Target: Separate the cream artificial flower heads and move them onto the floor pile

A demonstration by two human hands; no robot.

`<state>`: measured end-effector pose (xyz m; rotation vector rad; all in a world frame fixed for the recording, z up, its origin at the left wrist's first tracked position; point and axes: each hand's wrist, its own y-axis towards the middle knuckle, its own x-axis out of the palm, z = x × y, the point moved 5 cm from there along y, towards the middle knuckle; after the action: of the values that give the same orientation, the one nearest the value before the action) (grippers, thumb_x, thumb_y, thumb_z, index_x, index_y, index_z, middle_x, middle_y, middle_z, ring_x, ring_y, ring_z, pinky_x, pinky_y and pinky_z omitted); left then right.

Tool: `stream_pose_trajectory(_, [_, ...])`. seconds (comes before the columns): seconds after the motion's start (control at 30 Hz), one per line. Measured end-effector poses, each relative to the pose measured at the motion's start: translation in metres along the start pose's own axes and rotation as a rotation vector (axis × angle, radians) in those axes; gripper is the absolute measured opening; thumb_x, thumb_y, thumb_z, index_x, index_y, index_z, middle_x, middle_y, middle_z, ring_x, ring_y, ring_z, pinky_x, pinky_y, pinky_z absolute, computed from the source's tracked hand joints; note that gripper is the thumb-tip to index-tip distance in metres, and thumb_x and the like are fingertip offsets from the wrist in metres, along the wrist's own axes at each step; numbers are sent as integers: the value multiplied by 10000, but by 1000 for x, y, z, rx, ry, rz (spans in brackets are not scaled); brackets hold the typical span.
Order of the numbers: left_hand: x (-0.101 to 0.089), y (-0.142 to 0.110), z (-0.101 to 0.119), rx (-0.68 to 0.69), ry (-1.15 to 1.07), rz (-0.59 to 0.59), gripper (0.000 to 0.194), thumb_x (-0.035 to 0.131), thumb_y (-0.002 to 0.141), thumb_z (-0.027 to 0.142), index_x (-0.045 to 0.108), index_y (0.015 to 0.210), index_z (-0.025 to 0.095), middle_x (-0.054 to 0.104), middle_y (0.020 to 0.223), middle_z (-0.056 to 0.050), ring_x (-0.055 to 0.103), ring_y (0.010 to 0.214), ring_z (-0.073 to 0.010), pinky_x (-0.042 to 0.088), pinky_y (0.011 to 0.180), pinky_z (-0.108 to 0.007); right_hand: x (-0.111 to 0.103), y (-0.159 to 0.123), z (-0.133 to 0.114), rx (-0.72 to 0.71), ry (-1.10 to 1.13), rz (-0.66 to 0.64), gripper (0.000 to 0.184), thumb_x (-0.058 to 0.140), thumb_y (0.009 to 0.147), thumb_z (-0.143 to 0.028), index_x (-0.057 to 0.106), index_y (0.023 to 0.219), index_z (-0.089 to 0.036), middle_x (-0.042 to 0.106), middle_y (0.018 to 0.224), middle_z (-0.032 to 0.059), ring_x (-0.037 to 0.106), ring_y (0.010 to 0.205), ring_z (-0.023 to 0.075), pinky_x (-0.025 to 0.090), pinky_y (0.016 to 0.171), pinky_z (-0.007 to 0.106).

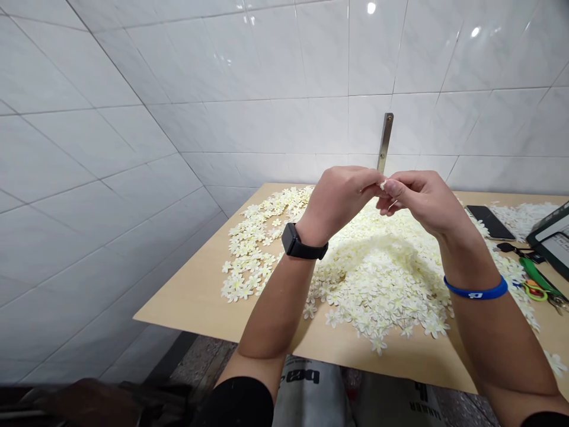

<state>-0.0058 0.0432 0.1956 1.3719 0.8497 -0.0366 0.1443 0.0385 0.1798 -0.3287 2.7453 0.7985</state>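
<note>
My left hand (340,198), with a black band on its wrist, and my right hand (429,196), with a blue band, meet above the table, fingertips touching. Pinched between them is a small white piece (383,185), perhaps part of a flower; its exact kind is too small to make out. Both hands are closed, and the fingers partly cover the piece. Under them spreads a large heap of pale yellow-white artificial flowers (391,279). Looser flowers (249,261) lie in a curved band to the left.
The tan tabletop (191,296) meets a tiled wall, where a metal bar (385,142) is fixed. To the right lie a black phone (490,222), small white pieces (524,216), a green-handled tool (540,276), small yellow-handled scissors (534,290) and a dark box (553,237).
</note>
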Motion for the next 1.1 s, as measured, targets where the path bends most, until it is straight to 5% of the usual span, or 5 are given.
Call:
stream_pose_trajectory(0.13, [-1,1,9,65,-52,-6,540,432,1043,510,547,634,177,541,564,7,504,544,-91,353,546,-249,-3,-1,-4,-110,-3,4,578,641,887,-661,591,556,-190,520,508,-1,484,498,102,403,481,262])
stream_pose_trajectory(0.33, [-5,5,7,-48,-282,83,571,438,989,636,509,647,185,489,580,19,462,563,-98,366,557,-255,0,-4,-19,-330,3,32,531,588,947,-620,573,639,-188,470,589,-3,427,555,109,340,508,279])
stream_pose_trajectory(0.7, [5,4,4,-197,-674,-128,389,503,1010,498,582,807,176,561,698,14,484,610,-77,368,535,-207,-3,-8,-22,-344,-160,6,486,553,998,-498,502,619,-199,415,571,-20,368,544,111,275,515,298])
stream_pose_trajectory(0.9, [3,5,6,-163,-581,-18,474,552,990,497,488,651,172,436,598,35,384,574,-82,315,535,-235,0,-8,-20,-349,-201,202,476,568,996,-448,458,606,-198,373,583,-21,339,555,113,263,529,304])
stream_pose_trajectory(1.1, [17,3,7,-244,-775,169,518,516,999,530,433,627,179,370,590,37,349,562,-88,309,536,-253,7,-10,-18,-391,-128,325,488,558,1003,-478,439,619,-200,333,582,-29,312,549,109,250,525,295])
